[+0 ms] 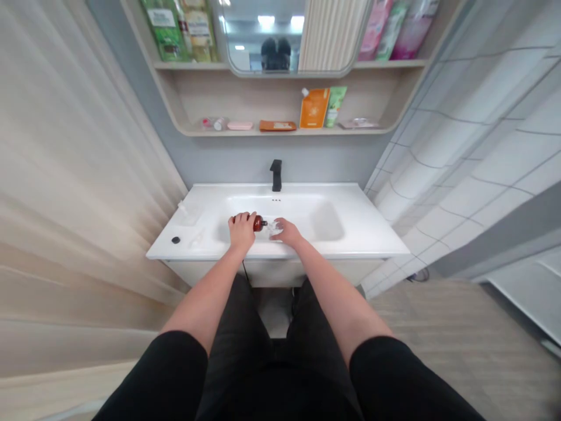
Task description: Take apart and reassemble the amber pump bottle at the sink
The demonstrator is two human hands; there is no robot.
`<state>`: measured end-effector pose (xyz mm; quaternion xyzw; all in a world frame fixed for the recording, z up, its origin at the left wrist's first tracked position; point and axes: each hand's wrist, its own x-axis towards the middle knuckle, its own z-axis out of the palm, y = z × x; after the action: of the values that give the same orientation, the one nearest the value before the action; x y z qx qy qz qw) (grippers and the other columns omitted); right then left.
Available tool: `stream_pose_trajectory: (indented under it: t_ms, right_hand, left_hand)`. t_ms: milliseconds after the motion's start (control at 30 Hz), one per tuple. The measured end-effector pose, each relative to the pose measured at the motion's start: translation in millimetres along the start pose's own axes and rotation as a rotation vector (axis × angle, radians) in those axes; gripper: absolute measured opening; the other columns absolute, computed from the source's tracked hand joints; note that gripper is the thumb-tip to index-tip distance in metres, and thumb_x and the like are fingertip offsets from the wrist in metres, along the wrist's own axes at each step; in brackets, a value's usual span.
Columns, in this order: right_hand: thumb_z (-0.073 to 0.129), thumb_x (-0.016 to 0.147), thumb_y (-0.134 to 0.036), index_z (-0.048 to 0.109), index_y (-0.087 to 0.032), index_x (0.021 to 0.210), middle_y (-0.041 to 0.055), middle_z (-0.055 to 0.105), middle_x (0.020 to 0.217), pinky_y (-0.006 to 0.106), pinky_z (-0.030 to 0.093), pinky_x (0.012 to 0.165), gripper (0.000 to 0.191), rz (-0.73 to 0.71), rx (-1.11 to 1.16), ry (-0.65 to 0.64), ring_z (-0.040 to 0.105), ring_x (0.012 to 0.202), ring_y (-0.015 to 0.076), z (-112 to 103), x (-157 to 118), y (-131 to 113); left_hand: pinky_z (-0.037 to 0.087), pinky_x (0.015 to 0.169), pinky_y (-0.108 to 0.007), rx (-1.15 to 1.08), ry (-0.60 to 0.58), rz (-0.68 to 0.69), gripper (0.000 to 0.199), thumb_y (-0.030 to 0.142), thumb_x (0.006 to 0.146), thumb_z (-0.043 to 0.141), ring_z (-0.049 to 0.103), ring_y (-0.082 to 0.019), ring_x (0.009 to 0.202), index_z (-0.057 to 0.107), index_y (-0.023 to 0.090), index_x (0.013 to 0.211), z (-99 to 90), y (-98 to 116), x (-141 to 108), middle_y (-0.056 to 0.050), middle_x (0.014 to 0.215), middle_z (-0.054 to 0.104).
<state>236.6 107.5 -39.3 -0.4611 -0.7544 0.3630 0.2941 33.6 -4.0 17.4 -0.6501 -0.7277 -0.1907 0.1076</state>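
Observation:
My left hand (pixel 242 231) is closed round a brown bottle (pixel 258 223), which lies tipped on its side over the sink (pixel 328 225). The bottle's dark neck points right, close to a small clear container (pixel 274 227). Curled round that container is my right hand (pixel 288 232); its exact kind is hard to make out. On the counter to the left lies a small black cap (pixel 176 240). Behind the cap is a clear object with a whitish top (pixel 183 209), pale against the white surface.
A black faucet (pixel 276 174) stands behind the basin. Above it, a shelf (pixel 245 133) carries an orange pouch (pixel 314 108), a green tube (pixel 335 106) and a pink soap bar (pixel 239 126). A curtain (pixel 96 175) hangs on the left, a tiled wall (pixel 442 193) on the right.

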Motion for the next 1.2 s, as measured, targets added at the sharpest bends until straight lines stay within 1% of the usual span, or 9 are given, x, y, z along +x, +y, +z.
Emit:
stream_pose_trajectory:
  t_ms: [233, 333, 467, 733, 1033, 1200]
  right_hand:
    - [0.107, 0.057, -0.025, 0.072, -0.029, 0.127, -0.0002, 0.079, 0.108, 0.042, 0.061, 0.105, 0.077, -0.004, -0.001, -0.005, 0.077, 0.108, 0.0260, -1.3, -1.1, -1.4]
    - [0.106, 0.058, -0.025, 0.072, -0.030, 0.128, -0.0003, 0.079, 0.110, 0.041, 0.060, 0.105, 0.078, -0.003, 0.007, -0.010, 0.077, 0.108, 0.0256, -2.1, -2.3, -2.1]
    - [0.106, 0.058, -0.024, 0.072, -0.029, 0.128, 0.0008, 0.079, 0.112, 0.041, 0.060, 0.106, 0.078, -0.001, 0.016, -0.011, 0.077, 0.109, 0.0259, -1.5, -2.5, -2.1]
    - [0.107, 0.058, -0.024, 0.072, -0.029, 0.128, 0.0010, 0.079, 0.114, 0.042, 0.060, 0.105, 0.078, 0.003, 0.004, -0.009, 0.077, 0.109, 0.0261, -0.8, -2.0, -2.5]
    - [0.106, 0.058, -0.025, 0.073, -0.029, 0.128, 0.0007, 0.080, 0.113, 0.041, 0.061, 0.104, 0.077, 0.006, -0.012, -0.005, 0.078, 0.107, 0.0259, -0.3, -0.8, -2.3]
    - [0.107, 0.058, -0.026, 0.072, -0.030, 0.128, 0.0003, 0.081, 0.114, 0.042, 0.060, 0.106, 0.078, 0.004, -0.022, -0.010, 0.078, 0.109, 0.0267, -0.4, -0.4, -1.2]
  left_hand:
    - [0.033, 0.123, -0.060, -0.024, -0.026, -0.013, 0.065, 0.015, 0.100, 0.050, 0.054, -0.039, 0.145, 0.061, 0.029, 0.163, -3.2, 1.8, 0.5, -0.019, 0.154, 0.068]
    - [0.033, 0.123, -0.058, -0.014, -0.022, -0.009, 0.064, 0.015, 0.101, 0.049, 0.054, -0.038, 0.145, 0.061, 0.029, 0.162, -3.7, 1.9, 0.3, -0.019, 0.153, 0.068]
    - [0.032, 0.124, -0.059, -0.015, -0.014, -0.001, 0.064, 0.014, 0.100, 0.049, 0.054, -0.039, 0.144, 0.062, 0.028, 0.161, -3.3, 1.6, 0.1, -0.019, 0.152, 0.068]
    - [0.033, 0.122, -0.059, -0.007, 0.007, 0.008, 0.062, 0.012, 0.101, 0.048, 0.055, -0.039, 0.142, 0.064, 0.026, 0.159, -1.8, 1.5, -0.1, -0.019, 0.151, 0.069]
    - [0.032, 0.124, -0.058, -0.008, -0.012, -0.001, 0.064, 0.013, 0.100, 0.049, 0.054, -0.039, 0.144, 0.063, 0.029, 0.161, -5.5, 2.8, -0.5, -0.018, 0.152, 0.069]
    - [0.032, 0.123, -0.060, -0.023, -0.008, 0.008, 0.066, 0.013, 0.098, 0.051, 0.054, -0.040, 0.144, 0.062, 0.028, 0.161, -3.5, 1.6, -0.2, -0.019, 0.153, 0.067]
